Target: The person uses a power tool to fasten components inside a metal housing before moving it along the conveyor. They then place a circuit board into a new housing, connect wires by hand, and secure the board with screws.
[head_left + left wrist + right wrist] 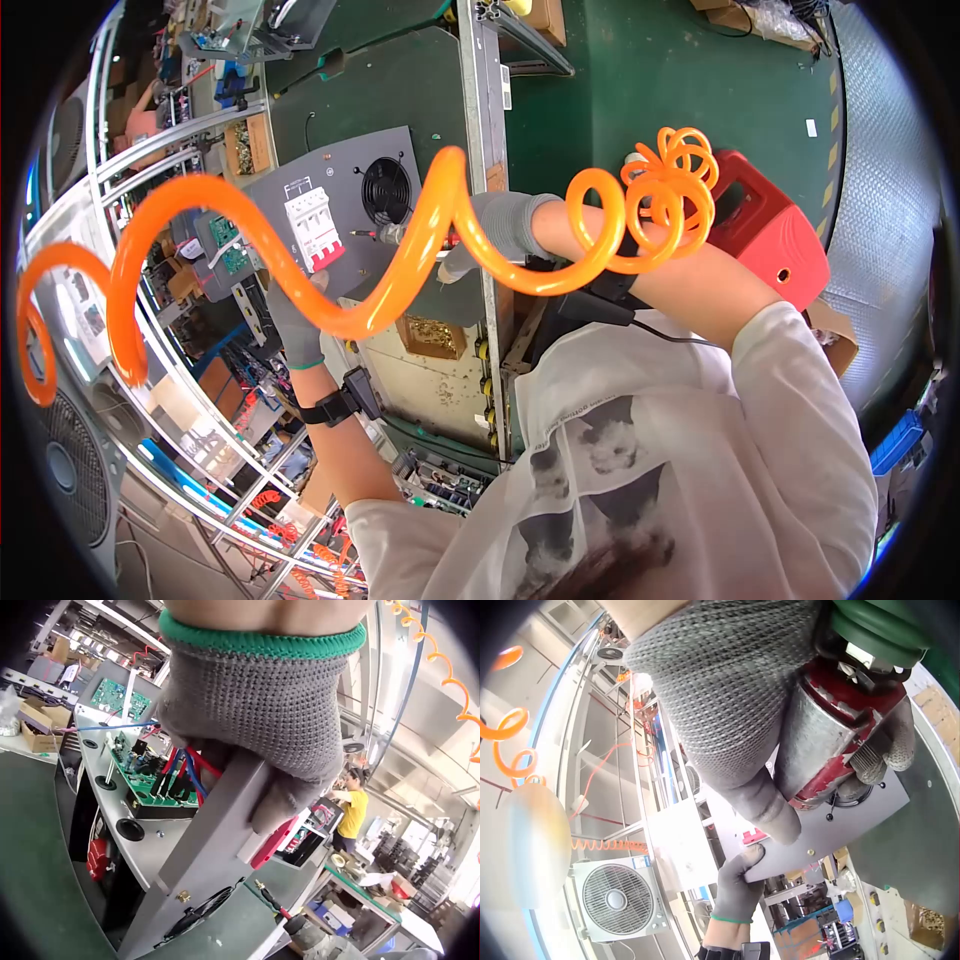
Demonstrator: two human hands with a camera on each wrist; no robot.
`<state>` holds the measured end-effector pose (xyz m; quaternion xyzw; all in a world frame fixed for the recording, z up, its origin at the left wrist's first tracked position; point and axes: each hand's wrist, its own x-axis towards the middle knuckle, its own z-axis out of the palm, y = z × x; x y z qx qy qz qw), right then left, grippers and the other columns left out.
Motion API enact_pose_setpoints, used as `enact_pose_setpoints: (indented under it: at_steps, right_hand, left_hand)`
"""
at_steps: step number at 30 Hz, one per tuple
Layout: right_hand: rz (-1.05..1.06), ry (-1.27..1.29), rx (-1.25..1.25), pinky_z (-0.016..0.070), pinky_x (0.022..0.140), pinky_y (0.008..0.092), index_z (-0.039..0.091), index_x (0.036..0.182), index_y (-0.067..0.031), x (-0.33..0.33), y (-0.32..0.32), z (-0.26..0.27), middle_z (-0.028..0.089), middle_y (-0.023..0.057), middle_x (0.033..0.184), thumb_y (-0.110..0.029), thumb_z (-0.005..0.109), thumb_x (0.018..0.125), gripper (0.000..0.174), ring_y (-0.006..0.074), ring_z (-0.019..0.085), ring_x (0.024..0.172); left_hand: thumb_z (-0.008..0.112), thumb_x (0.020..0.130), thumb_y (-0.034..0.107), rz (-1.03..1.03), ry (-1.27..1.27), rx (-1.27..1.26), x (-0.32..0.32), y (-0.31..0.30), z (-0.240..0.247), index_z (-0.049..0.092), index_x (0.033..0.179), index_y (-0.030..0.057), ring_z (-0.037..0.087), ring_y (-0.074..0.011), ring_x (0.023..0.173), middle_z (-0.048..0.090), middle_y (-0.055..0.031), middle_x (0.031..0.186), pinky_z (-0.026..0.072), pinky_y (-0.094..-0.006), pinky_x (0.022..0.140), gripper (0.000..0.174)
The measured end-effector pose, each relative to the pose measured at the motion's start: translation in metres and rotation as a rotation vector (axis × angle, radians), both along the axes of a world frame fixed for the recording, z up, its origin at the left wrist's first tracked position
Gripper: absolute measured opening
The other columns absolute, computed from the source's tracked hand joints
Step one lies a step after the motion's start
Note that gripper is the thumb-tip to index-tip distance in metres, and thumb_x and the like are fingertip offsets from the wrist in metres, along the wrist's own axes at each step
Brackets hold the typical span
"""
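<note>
A grey metal panel with a black round fan and a white breaker with a red strip stands over the bench. My gloved left hand grips the panel's edge by the breaker; in the left wrist view, the glove has its thumb on the face and fingers behind, near red and blue wires. My gloved right hand is curled round a worn red and silver power tool with a green part at its end. The tool's tip points toward the panel, apart from it.
An orange coiled hose crosses the head view. Circuit boards sit behind the panel. A box of small brass-coloured parts lies on the bench. A red object stands right of my right arm. A person in yellow is farther off.
</note>
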<state>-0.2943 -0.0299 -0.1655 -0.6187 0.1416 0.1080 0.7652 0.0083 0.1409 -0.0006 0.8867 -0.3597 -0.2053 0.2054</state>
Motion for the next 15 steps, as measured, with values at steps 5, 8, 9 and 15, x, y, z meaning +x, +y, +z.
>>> enact_pose_setpoints:
  at_steps: [5, 8, 9, 15]
  right_hand:
    - [0.020, -0.017, -0.007, 0.0465, 0.061, 0.0361, 0.063, 0.092, 0.0022, 0.053, 0.006, 0.021, 0.062, 0.0125, 0.081, -0.041, 0.071, 0.069, 0.050, 0.0245, 0.061, 0.070]
    - [0.031, -0.020, -0.026, 0.0470, 0.062, 0.0363, 0.063, 0.093, 0.0024, 0.063, 0.002, 0.026, 0.062, 0.0128, 0.082, -0.041, 0.071, 0.069, 0.051, 0.0248, 0.061, 0.071]
    - [0.036, -0.021, -0.036, 0.0472, 0.062, 0.0364, 0.063, 0.093, 0.0024, 0.065, 0.001, 0.029, 0.062, 0.0130, 0.082, -0.041, 0.071, 0.069, 0.051, 0.0249, 0.061, 0.072]
    - [0.075, -0.010, -0.107, 0.0481, 0.064, 0.0367, 0.064, 0.095, 0.0028, 0.113, -0.004, 0.059, 0.063, 0.0136, 0.084, -0.041, 0.071, 0.068, 0.052, 0.0255, 0.062, 0.074]
  left_hand:
    - [0.067, 0.075, 0.009, 0.101, 0.154, -0.186, -0.016, -0.002, -0.003, 0.055, 0.119, -0.0046, 0.059, -0.0137, 0.094, 0.062, -0.0071, 0.107, 0.0467, -0.0286, 0.084, 0.048]
    - [0.067, 0.074, 0.008, 0.149, 0.165, -0.179, -0.012, 0.001, -0.004, 0.055, 0.119, -0.0044, 0.059, -0.0140, 0.093, 0.061, -0.0066, 0.107, 0.0468, -0.0286, 0.084, 0.048]
    - [0.067, 0.073, 0.007, 0.148, 0.177, -0.203, -0.016, -0.002, -0.004, 0.055, 0.118, -0.0043, 0.059, -0.0142, 0.092, 0.061, -0.0065, 0.106, 0.0468, -0.0284, 0.084, 0.048]
    - [0.067, 0.072, 0.005, 0.126, 0.163, -0.254, -0.021, -0.005, -0.005, 0.056, 0.117, -0.0041, 0.060, -0.0143, 0.090, 0.062, -0.0064, 0.104, 0.0471, -0.0284, 0.084, 0.047]
